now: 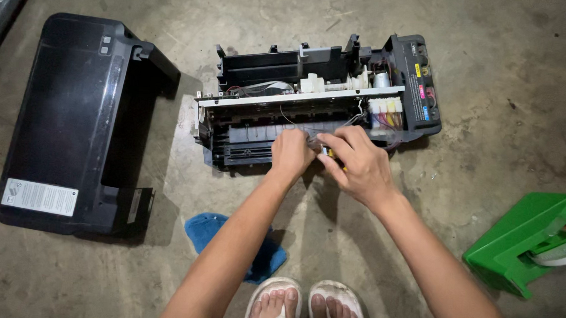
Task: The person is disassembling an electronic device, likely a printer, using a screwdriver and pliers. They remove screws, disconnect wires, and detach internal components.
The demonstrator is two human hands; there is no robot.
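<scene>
I'm over a bare grey concrete floor [474,79]. I count one opened black inkjet printer chassis [313,101], one removed black plastic printer cover [73,124] to its left, one blue cloth [208,230], one green plastic box [523,239]. My left hand [291,154] is curled at the chassis front edge; my right hand [357,165], fingers bent, pinches a small yellow-tipped item I can't identify.

Printer cover [66,124] lies left of the opened printer [313,101], bin [523,242] right.

bare forearms, white sandals [307,310]
</scene>
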